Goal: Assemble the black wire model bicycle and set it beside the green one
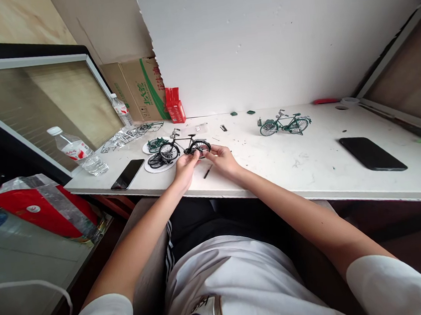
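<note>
A small black model bicycle [184,142] is held upright just above the table, its front wheel to the left. My left hand [187,166] pinches it low near the middle of the frame. With closed fingers, my right hand [221,157] grips it at the rear wheel. Exactly what the fingertips press on is too small to make out. Behind the bicycle, white round plates [155,169] hold black and green model parts [155,144]. A short black stick-like piece [208,172] lies on the table below my hands.
A green model bicycle [285,123] stands at the right on the white table [271,163]. Dark phones lie at left [128,174] and right [372,153]. Two plastic bottles [82,153], parts frames [129,136], a red box [175,106] and a carton [138,92] stand or lie at the left back.
</note>
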Tool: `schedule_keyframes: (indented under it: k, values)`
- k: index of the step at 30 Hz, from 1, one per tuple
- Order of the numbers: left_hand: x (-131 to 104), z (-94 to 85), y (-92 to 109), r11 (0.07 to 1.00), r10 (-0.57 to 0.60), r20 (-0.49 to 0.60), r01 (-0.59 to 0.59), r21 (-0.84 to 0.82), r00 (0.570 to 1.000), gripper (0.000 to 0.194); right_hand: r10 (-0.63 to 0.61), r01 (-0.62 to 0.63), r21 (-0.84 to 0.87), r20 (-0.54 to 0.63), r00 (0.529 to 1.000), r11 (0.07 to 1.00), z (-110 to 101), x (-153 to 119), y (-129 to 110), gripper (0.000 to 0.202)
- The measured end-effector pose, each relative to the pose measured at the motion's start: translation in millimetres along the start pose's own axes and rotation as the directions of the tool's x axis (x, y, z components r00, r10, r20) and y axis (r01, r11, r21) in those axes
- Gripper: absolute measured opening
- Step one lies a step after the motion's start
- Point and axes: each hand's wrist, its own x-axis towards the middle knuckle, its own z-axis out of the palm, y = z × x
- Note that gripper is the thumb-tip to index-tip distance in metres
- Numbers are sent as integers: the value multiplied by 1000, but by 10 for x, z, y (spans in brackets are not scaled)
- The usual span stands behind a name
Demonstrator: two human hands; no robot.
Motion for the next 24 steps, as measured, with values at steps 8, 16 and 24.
schedule_keyframes:
  k: [8, 16, 24]
  values:
    - [58, -94, -59, 1000, -2, 6, 2, -9, 1000, 37, -24, 24, -36, -5, 1000, 999, -4, -26, -42, 38]
    - [41, -43, -113, 992, 95, 36, -98, 83, 995, 50, 98, -103, -57, -80, 992, 993, -22, -22, -115, 54]
    - [10, -32, -107, 991, 99, 38, -102, 88, 994, 41, 107, -110, -26, -83, 991, 994, -18, 30, -36, 40]
